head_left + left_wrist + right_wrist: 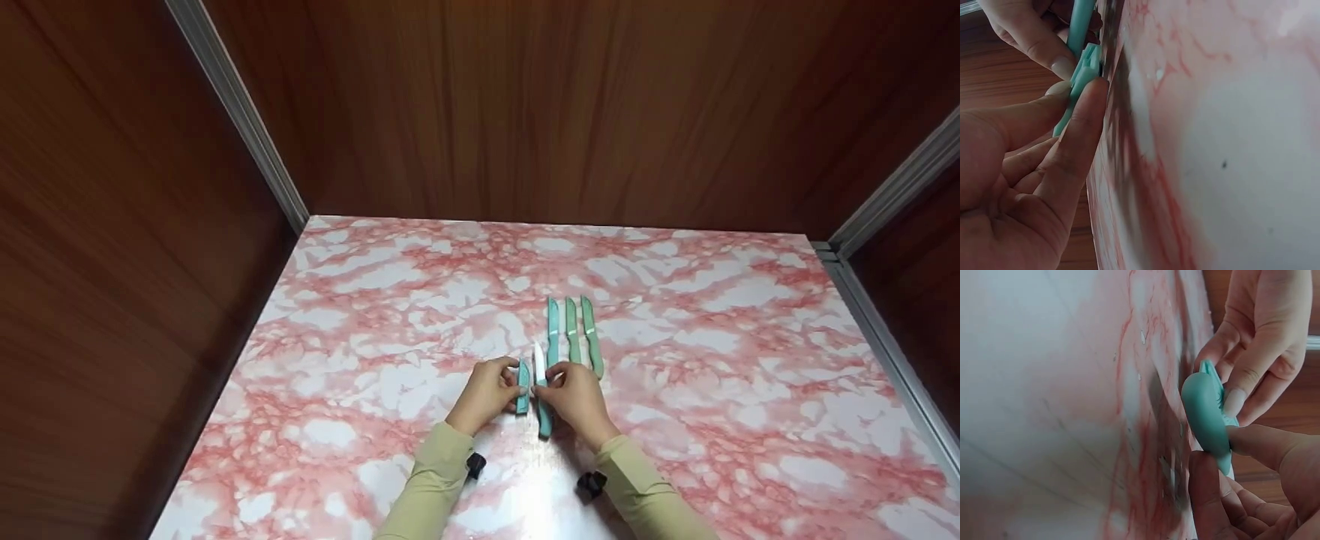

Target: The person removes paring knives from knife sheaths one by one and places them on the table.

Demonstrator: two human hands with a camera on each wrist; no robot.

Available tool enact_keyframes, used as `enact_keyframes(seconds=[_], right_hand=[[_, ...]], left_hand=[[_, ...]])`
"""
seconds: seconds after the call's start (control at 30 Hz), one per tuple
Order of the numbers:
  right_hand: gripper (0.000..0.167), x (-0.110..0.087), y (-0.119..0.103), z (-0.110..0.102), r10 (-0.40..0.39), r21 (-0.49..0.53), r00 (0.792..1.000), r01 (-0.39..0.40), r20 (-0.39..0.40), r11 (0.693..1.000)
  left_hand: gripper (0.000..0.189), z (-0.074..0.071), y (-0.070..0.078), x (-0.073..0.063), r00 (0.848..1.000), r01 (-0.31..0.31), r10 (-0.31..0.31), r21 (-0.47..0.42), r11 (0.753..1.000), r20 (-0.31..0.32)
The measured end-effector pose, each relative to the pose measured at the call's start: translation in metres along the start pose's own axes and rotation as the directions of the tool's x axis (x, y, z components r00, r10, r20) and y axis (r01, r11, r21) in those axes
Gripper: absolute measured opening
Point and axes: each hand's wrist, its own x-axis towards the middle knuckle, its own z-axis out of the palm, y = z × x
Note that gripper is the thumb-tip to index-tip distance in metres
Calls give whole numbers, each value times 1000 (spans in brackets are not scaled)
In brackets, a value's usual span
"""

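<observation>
My left hand (489, 391) pinches a teal blade sheath (523, 373) between thumb and fingers, its slotted end showing in the left wrist view. Just to its right, my right hand (579, 397) grips a small knife (544, 424) by its teal handle near the blade. The knife's bare blade (539, 364) points away from me, side by side with the sheath. In the right wrist view the rounded handle end (1202, 405) overlaps the sheath (1211, 374). Both are held low over the table.
Beyond my right hand, a teal sheathed knife (553, 322) and two green sheathed knives, a middle one (571, 319) and a right one (589, 311), lie in a row. The marbled red-and-white table (375, 322) is bounded by wood panels (525, 112) behind and at the sides.
</observation>
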Motion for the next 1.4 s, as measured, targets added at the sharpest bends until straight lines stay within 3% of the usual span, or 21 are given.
enact_keyframes(seconds=[0.23, 0.53, 0.87, 1.4], right_hand=[[20, -1, -1, 1, 18, -13, 1000, -18, 25, 1000], [20, 0, -2, 3, -29, -40, 999, 29, 16, 999], [19, 0, -1, 7, -54, -120, 999, 52, -11, 991], [19, -1, -3, 9, -62, -150, 998, 59, -12, 987]], left_hand=[[34, 1, -2, 1, 1000, -9, 10, 46, 999, -6], [33, 3, -3, 2, 1000, -4, 5, 92, 996, -19], [30, 5, -4, 1, 999, 30, -28, 67, 997, -34], [34, 4, 0, 1, 998, 12, -3, 166, 986, -58]])
